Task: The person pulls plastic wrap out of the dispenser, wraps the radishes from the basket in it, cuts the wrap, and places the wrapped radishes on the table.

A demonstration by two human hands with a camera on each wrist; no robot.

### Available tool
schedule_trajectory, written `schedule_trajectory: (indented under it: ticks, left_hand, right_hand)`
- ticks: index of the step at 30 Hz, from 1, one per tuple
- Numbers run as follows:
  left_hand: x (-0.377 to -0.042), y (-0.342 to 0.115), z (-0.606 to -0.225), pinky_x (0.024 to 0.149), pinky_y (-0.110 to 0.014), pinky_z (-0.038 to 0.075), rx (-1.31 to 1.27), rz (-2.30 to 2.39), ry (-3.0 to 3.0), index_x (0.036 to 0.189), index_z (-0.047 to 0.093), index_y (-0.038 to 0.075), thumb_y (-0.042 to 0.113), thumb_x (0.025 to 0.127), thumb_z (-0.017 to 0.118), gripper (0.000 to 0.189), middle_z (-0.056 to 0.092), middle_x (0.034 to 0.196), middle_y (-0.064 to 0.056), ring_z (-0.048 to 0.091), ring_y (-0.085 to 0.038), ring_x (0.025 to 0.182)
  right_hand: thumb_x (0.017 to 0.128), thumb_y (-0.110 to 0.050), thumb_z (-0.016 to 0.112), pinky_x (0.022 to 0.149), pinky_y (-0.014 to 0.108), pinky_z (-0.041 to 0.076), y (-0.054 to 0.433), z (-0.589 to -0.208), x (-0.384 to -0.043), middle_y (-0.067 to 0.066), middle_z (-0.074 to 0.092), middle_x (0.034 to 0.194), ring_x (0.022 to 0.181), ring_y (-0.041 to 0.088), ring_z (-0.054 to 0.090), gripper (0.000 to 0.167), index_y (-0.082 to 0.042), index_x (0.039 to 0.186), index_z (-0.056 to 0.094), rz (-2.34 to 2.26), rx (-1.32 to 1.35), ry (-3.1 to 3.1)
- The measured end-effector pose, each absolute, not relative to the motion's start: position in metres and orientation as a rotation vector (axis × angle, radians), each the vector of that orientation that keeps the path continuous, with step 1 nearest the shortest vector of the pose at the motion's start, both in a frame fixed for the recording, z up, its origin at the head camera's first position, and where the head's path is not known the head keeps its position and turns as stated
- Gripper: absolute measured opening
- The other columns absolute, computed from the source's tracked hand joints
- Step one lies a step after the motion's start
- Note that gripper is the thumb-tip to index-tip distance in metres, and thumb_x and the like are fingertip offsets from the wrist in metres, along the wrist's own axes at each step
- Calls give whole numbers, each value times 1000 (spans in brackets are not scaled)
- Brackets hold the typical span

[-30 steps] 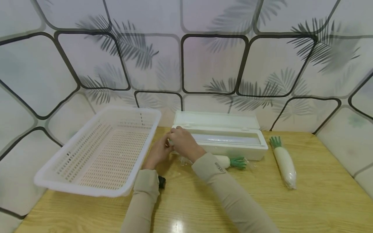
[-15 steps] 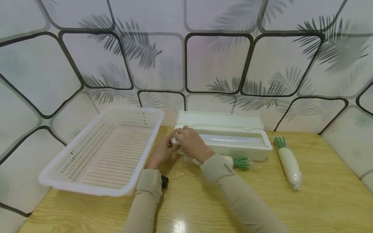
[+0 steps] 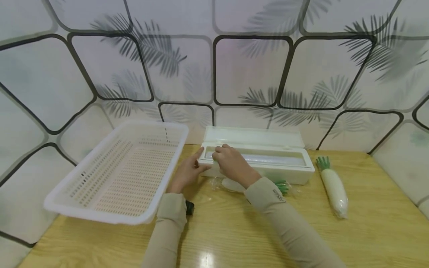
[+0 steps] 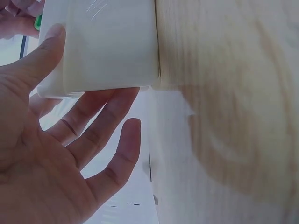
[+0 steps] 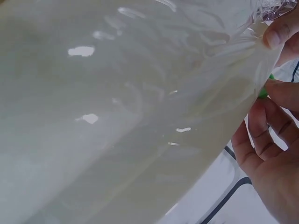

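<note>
A long white cling film dispenser box [image 3: 285,175] stands against the wall, its lid [image 3: 254,137] raised and a clear film roll [image 3: 275,160] lying inside. My left hand [image 3: 186,173] holds the box's left end, thumb on the front face and fingers round the end, as the left wrist view shows. My right hand [image 3: 232,163] pinches a small green slider [image 4: 38,21] at the front rim, near that end; the slider [image 5: 263,92] also peeks out in the right wrist view. Below my right wrist lies a white radish [image 3: 232,185] in clear plastic, partly hidden by the sleeve.
A white perforated basket [image 3: 147,208] takes up the left of the wooden table [image 3: 234,230]. On the right lies a second wrapped radish [image 3: 333,191] with green stems. A small black object [image 3: 189,207] shows beside my left sleeve. Patterned wall [image 3: 248,74] closes off the back.
My right hand has moved right along the box's front rim, away from my left hand. The left hand stays at the box's left end. The head view has shifted slightly.
</note>
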State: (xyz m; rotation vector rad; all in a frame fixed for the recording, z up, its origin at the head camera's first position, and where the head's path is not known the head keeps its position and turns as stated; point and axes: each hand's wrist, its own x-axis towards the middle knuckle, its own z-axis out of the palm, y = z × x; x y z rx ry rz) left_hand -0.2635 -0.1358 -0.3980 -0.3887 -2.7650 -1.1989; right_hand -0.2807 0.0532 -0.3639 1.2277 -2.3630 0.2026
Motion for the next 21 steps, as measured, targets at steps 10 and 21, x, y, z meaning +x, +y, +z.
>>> schedule_trajectory:
  ticks: [10, 21]
  left_hand:
    - [-264, -133, -399, 60, -32, 43, -364, -1206, -2769, 155, 36, 0, 21, 96, 72, 72, 58, 78, -10, 48, -18, 65]
    - [-263, -134, -398, 60, -31, 43, -363, -1212, -2762, 155, 36, 1, 20, 95, 73, 73, 58, 78, -10, 48, -18, 64]
  right_hand:
    - [80, 16, 67, 64, 28, 49, 63, -365, -280, 6, 63, 79, 68, 21, 54, 18, 0, 84, 73, 185, 1223, -2345]
    - [82, 17, 68, 65, 29, 51, 74, -368, -280, 8, 65, 82, 69, 22, 56, 17, 1, 86, 73, 211, 1205, -2341]
